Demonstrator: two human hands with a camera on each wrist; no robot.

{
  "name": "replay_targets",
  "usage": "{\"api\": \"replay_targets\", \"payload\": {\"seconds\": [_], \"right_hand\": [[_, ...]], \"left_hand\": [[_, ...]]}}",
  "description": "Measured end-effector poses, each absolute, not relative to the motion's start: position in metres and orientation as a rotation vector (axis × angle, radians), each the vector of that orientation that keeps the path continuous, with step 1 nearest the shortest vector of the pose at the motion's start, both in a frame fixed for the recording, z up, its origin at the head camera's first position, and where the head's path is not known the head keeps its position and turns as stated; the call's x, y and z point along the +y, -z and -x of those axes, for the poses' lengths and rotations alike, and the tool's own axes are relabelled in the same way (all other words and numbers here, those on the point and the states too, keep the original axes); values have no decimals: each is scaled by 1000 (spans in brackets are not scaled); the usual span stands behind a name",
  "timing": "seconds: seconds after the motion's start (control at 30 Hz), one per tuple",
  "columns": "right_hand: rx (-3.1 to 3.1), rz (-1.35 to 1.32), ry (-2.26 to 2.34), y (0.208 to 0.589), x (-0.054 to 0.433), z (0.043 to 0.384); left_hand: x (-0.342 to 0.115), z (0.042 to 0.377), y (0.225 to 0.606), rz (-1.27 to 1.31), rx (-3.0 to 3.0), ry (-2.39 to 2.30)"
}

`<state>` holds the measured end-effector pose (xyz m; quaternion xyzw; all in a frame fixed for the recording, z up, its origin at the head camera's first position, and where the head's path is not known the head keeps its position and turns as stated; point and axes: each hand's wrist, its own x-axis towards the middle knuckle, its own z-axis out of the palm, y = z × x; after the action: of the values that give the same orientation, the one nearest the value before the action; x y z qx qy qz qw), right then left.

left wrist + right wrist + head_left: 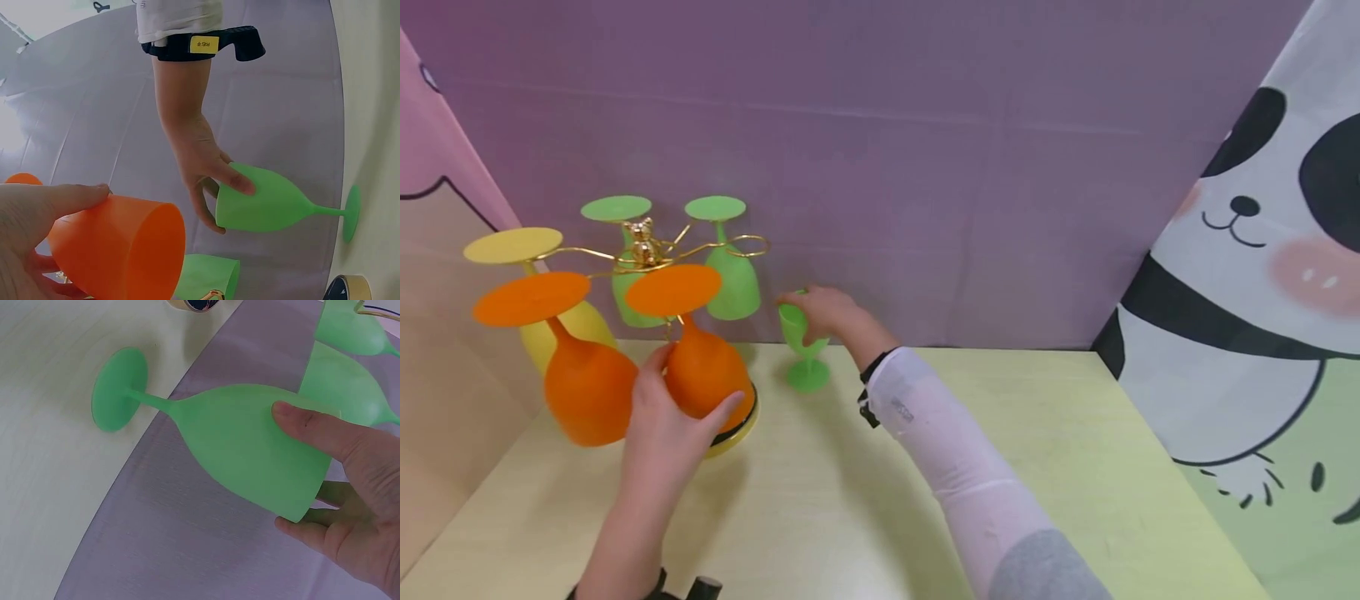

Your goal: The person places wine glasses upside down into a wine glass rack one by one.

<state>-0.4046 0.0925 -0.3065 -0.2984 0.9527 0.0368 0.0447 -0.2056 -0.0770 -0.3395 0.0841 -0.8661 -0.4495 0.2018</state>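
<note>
My right hand (831,311) grips a green goblet (250,444) by its bowl near the rim, thumb on one side and fingers on the other. That goblet is upright, its foot (808,377) down at the table. With my left hand (666,425) I hold the bowl of an orange goblet (706,371), which hangs upside down from a gold wire rack (643,250). Beside it hangs a second orange goblet (587,387). Two more green goblets (733,283) and a yellow goblet (512,246) hang inverted farther back on the rack.
The rack's round base (737,429) stands on the pale wooden table (1000,450). An unfilled gold loop (748,245) juts out at the rack's right. Behind rises a purple backdrop (887,167), with a panda-print cloth (1247,333) at the right.
</note>
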Motion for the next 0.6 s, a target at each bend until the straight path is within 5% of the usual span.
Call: {"api": "replay_targets", "payload": {"seconds": [0.6], "right_hand": [[2908, 915, -67, 308, 95, 405]], "left_hand": [[-67, 204, 354, -163, -2321, 1257]]}}
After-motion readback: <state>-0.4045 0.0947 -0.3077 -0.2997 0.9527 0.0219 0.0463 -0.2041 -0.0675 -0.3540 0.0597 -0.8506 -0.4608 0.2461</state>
